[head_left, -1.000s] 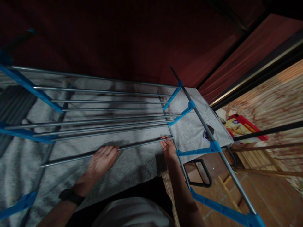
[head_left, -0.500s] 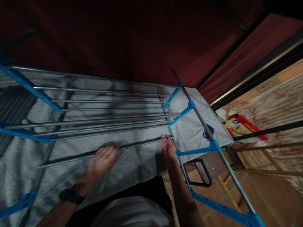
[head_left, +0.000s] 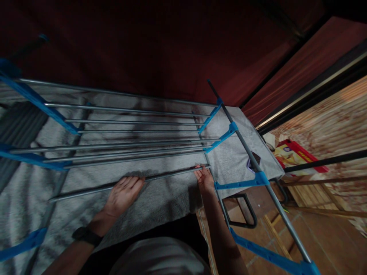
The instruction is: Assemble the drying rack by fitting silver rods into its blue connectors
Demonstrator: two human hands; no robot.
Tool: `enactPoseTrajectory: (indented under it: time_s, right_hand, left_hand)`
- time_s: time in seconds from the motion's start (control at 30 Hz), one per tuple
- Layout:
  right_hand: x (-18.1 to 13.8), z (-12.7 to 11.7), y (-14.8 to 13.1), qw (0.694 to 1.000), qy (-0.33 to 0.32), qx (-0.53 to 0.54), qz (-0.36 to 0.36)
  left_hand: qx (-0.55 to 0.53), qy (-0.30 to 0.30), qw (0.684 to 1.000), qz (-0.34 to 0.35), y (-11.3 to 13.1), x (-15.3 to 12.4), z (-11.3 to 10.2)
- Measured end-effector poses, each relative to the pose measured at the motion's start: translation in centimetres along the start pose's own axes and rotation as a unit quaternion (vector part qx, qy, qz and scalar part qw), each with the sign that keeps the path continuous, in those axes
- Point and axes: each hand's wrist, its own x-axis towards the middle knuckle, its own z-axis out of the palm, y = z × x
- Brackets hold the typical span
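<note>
A loose grey metal tube (head_left: 169, 174) lies crosswise in front of me. Near its middle, my left hand (head_left: 126, 191) is closed over it from above. My right hand (head_left: 204, 177) grips the same tube close to its right end, with fingers and thumb around it. Beyond my hands stands a partly built rack with several parallel metal rails (head_left: 132, 154) held between blue plastic brackets. The nearest right bracket (head_left: 241, 181) sits just right of my right hand and has no rail in it. On the left, a lower blue bracket (head_left: 24, 244) is also without a rail.
Grey fuzzy fabric (head_left: 169, 202) lies under the rack. A phone (head_left: 254, 161) rests on it beyond the right upright (head_left: 246, 147). A red and yellow box (head_left: 298, 156) stands at the right by the wall, and a dark red curtain (head_left: 160, 49) hangs behind.
The view has shifted very slightly. Both hands keep their hold on the tube, and the rack stands as before.
</note>
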Motion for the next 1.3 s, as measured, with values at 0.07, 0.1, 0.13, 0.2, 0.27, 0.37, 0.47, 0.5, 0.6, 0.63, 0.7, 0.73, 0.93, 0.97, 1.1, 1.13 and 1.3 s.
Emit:
enactPoseTrajectory:
  time_s: [0.07,0.1,0.13,0.2,0.27,0.37,0.47,0.5,0.6,0.63,0.7,0.73,0.93,0.97,1.1,1.13,1.3]
  right_hand:
    - [0.0,-0.1,0.0,1.000,-0.004,-0.001,-0.002]
    - [0.0,-0.1,0.0,1.000,-0.003,0.000,-0.004]
    - [-0.1,-0.1,0.0,1.000,0.001,0.001,-0.006]
    - [-0.1,-0.1,0.0,1.000,0.008,0.004,-0.008]
    - [-0.2,-0.1,0.0,1.000,0.006,0.003,-0.006]
    - [-0.3,-0.4,-0.1,1.000,-0.002,-0.006,-0.006]
    - [-0.3,-0.7,-0.2,1.000,0.000,-0.015,-0.008]
    - [-0.2,-0.8,-0.3,1.000,0.002,-0.018,-0.006]
    - [-0.3,-1.0,-0.4,0.999,-0.001,-0.034,0.006]
    - [-0.3,-1.0,-0.5,0.999,-0.004,-0.040,0.009]
    - [-0.6,-1.1,-0.6,0.998,-0.012,-0.052,0.016]
    - [-0.8,-1.1,-0.7,0.998,-0.015,-0.060,0.020]
    - [-2.2,-0.7,-0.1,0.993,-0.055,-0.096,0.039]
    - [-2.4,-0.6,0.1,0.993,-0.060,-0.097,0.043]
    - [-3.3,0.3,1.0,0.993,-0.054,-0.083,0.066]
    - [-3.6,0.5,1.2,0.993,-0.054,-0.078,0.072]
    - [-4.6,1.3,1.8,0.991,-0.058,-0.070,0.095]
  left_hand:
    - [-0.001,-0.006,1.000,-0.005,0.1,0.1,-0.2]
    - [-0.002,-0.007,1.000,-0.006,0.1,0.2,-0.2]
    - [-0.004,-0.007,1.000,-0.007,0.1,0.2,-0.3]
    - [-0.011,-0.007,1.000,-0.013,0.2,0.2,-0.3]
    - [-0.024,-0.010,0.999,-0.026,0.2,0.2,-0.2]
    - [-0.032,-0.022,0.999,-0.034,0.4,0.1,-0.2]
    - [-0.012,-0.051,0.998,-0.023,0.6,-0.1,-0.3]
    - [-0.008,-0.063,0.998,-0.023,0.7,-0.1,-0.3]
    - [-0.010,-0.097,0.995,-0.034,0.9,0.0,-0.5]
    - [-0.008,-0.107,0.994,-0.033,1.0,0.0,-0.5]
    - [0.005,-0.126,0.992,-0.027,1.2,0.1,-0.6]
    - [0.013,-0.134,0.991,-0.023,1.3,0.2,-0.6]
    - [0.037,-0.149,0.988,-0.016,1.9,0.7,-0.9]
    - [0.038,-0.147,0.988,-0.013,2.0,0.7,-0.9]
    - [0.035,-0.141,0.989,-0.005,2.2,0.9,-1.2]
    - [0.037,-0.141,0.989,-0.003,2.2,1.0,-1.3]
    - [0.044,-0.143,0.989,0.005,2.4,1.2,-1.8]
